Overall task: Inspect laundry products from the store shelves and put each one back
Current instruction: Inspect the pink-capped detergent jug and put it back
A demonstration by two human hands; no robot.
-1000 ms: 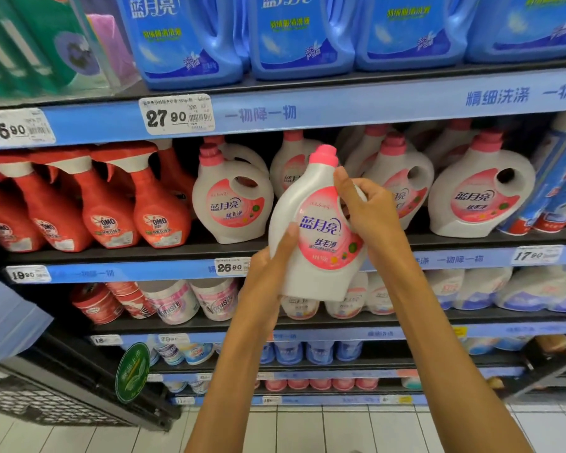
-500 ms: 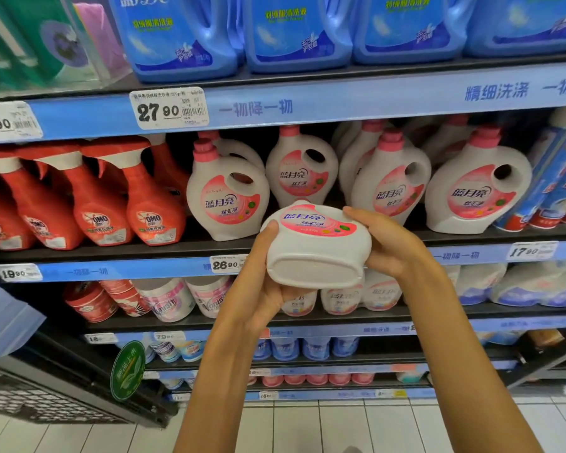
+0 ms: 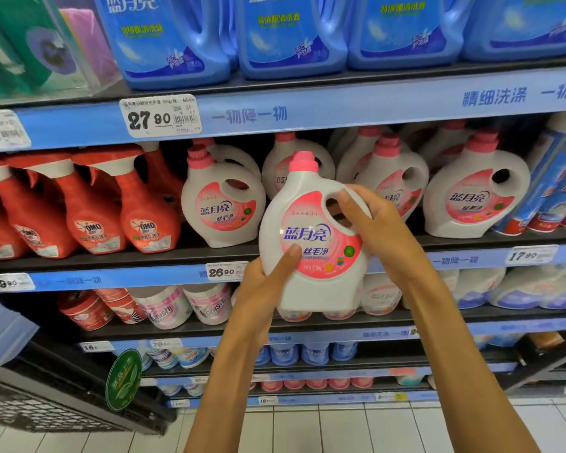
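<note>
I hold a white detergent bottle (image 3: 311, 237) with a pink cap and a round pink label upright in front of the middle shelf (image 3: 118, 279), its label facing me. My left hand (image 3: 265, 286) grips its lower left side, thumb lying across the label's edge. My right hand (image 3: 373, 230) grips the handle on the bottle's right, fingers curled round it. More white bottles of the same kind (image 3: 221, 204) stand in a row on the shelf behind.
Red OMO spray bottles (image 3: 144, 217) stand at the left of the same shelf. Big blue detergent jugs (image 3: 288, 34) fill the shelf above. Round tubs (image 3: 164, 308) sit on the shelf below. A dark wire basket (image 3: 30, 407) is at lower left, above the white tiled floor (image 3: 307, 429).
The bottle was tipped with its base toward me; now it stands upright again with the label facing me. My right hand moved onto the handle.
</note>
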